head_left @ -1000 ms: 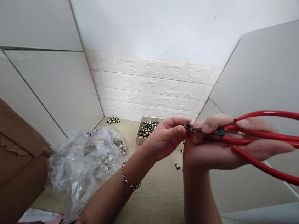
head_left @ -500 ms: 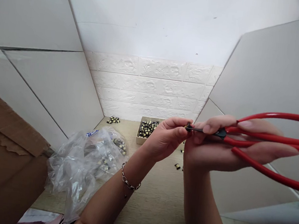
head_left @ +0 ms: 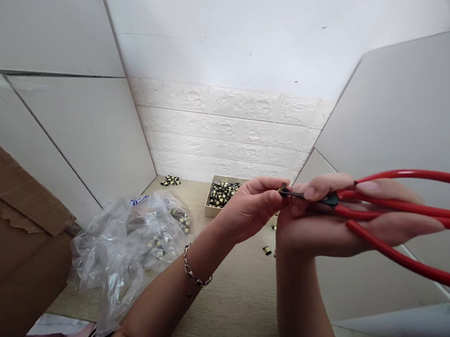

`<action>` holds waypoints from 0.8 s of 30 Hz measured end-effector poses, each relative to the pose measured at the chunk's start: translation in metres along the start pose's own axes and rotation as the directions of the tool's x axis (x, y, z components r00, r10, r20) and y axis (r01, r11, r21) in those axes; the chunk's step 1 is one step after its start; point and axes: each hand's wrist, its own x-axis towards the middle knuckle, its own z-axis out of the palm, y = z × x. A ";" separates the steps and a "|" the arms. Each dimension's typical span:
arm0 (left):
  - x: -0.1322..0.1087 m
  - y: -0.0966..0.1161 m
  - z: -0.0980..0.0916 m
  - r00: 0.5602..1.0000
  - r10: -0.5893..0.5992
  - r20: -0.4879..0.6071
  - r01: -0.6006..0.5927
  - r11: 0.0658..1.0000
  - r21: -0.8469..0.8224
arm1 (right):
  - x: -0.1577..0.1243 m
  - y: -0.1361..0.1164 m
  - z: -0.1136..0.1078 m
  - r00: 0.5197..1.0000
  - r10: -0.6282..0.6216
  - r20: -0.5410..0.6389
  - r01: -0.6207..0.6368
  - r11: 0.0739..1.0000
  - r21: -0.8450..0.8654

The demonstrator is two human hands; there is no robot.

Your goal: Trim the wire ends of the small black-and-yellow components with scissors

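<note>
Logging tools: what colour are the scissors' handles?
Red. The scissors' handles show best in the head view.

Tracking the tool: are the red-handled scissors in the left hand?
No, the right hand holds the scissors; the left hand pinches a small part.

Brown cardboard (head_left: pixel 6 258) sits left of white brickwork (head_left: pixel 237 129).

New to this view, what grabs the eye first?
Likely the red-handled scissors in the right hand at the picture's right, tips at a small part pinched in the left hand. Next, a crumpled clear bag at lower left. Then a box of black-and-yellow pieces, beyond the left hand.
</note>
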 end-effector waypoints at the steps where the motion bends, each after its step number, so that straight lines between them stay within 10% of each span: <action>1: 0.000 0.000 0.000 1.000 -0.002 -0.004 0.002 1.000 0.001 | 0.000 0.000 0.000 1.000 -0.005 -0.003 0.005 1.000 0.002; 24: 0.000 -0.002 -0.001 0.999 -0.013 -0.033 0.013 1.000 0.003 | 0.000 0.000 -0.003 1.000 -0.010 0.017 0.011 0.998 -0.055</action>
